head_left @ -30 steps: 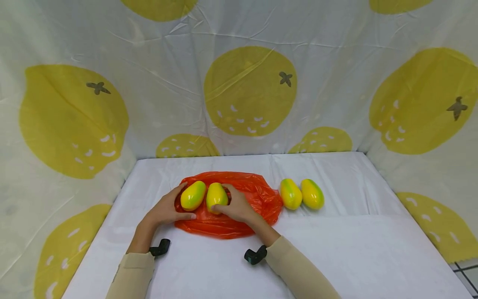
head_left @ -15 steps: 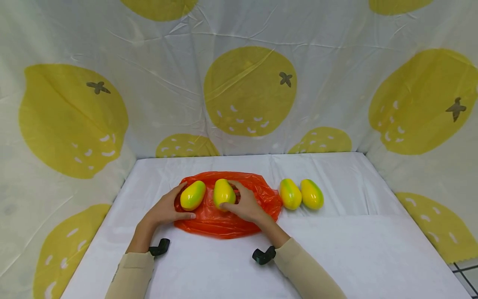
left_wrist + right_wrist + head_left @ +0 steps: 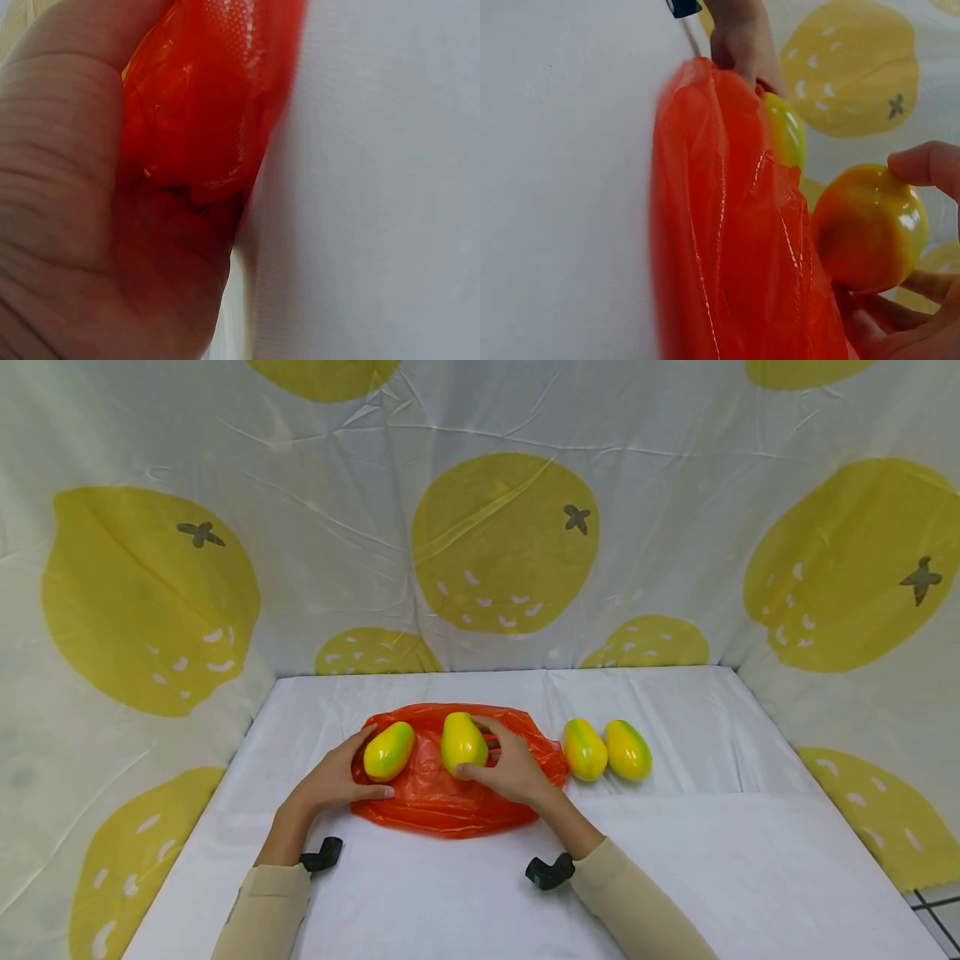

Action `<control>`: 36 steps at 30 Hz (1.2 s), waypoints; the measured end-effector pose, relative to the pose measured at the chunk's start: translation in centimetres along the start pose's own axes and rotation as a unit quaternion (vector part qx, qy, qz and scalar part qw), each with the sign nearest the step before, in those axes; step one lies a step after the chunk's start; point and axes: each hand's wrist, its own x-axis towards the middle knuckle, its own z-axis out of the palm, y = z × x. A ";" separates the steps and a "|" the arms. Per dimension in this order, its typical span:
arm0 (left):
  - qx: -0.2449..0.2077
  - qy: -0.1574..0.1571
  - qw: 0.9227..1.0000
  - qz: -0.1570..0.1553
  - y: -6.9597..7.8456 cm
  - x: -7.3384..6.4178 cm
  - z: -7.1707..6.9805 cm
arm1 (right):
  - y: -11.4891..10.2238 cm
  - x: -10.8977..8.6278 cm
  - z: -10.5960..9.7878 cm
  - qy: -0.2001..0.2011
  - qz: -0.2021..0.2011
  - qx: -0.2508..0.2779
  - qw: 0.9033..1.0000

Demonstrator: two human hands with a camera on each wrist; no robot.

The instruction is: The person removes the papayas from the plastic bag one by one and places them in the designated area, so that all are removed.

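In the head view my right hand [image 3: 516, 770] holds a yellow-green mango [image 3: 463, 745] between thumb and fingers over the red plastic bag [image 3: 450, 814]. The right wrist view shows this mango [image 3: 870, 229] lifted above the bag [image 3: 720, 217]. At the bag's left end, my left hand [image 3: 327, 782] curls around the red plastic, its thumb in front and fingers behind. Close up in the left wrist view, bunched bag film [image 3: 199, 112] lies against the left palm. A second mango [image 3: 389, 752] rests on the bag beside that hand.
Two more mangoes, a left one [image 3: 585, 750] and a right one [image 3: 628, 751], lie side by side on the white cloth [image 3: 690, 852] off the bag's right end. A lemon-print curtain [image 3: 337, 543] encloses the back and sides.
My right hand has moved rightward and slightly up with its mango, away from the other mango on the bag. The left hand has stayed in place.
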 end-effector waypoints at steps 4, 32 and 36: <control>0.001 0.000 1.000 0.002 0.1 0.0 0.0 | 0.1 -0.4 -0.8 0.005 -0.009 -0.002 1.000; 0.003 0.003 1.000 0.007 0.0 0.0 0.1 | 1.6 -3.3 -6.9 0.027 -0.030 -0.010 0.999; 0.003 0.003 1.000 0.004 0.0 0.0 0.1 | 1.8 -3.8 -7.8 0.031 -0.035 -0.019 0.999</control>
